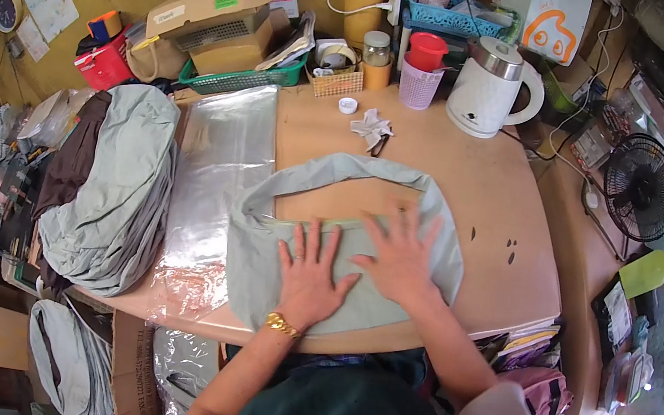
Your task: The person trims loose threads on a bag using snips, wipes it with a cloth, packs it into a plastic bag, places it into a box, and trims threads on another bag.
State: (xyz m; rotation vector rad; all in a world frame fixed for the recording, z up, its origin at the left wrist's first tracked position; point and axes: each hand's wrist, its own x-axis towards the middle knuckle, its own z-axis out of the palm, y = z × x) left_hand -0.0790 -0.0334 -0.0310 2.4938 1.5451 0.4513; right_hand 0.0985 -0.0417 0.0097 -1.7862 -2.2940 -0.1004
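Note:
A pale grey-green cloth bag (352, 302) lies flat on the tan table, its wide strap forming a loop at the far side with the tabletop showing through. My left hand (311, 287) rests palm down on the cloth near the opening's edge, fingers spread, a gold bracelet at the wrist. To its right, my right hand (400, 257) is over the cloth with fingers spread and slightly blurred. Neither hand grips anything. Left of the bag are clear plastic sheets (221, 164), partly under the cloth's left edge.
A heap of similar grey-green cloth (122, 192) fills the table's left end. A white kettle (485, 88), red cup (427, 51), crumpled paper (372, 129) and white lid (348, 106) stand at the back. A black fan (642, 187) is at right. More folded cloth (74, 358) lies below left.

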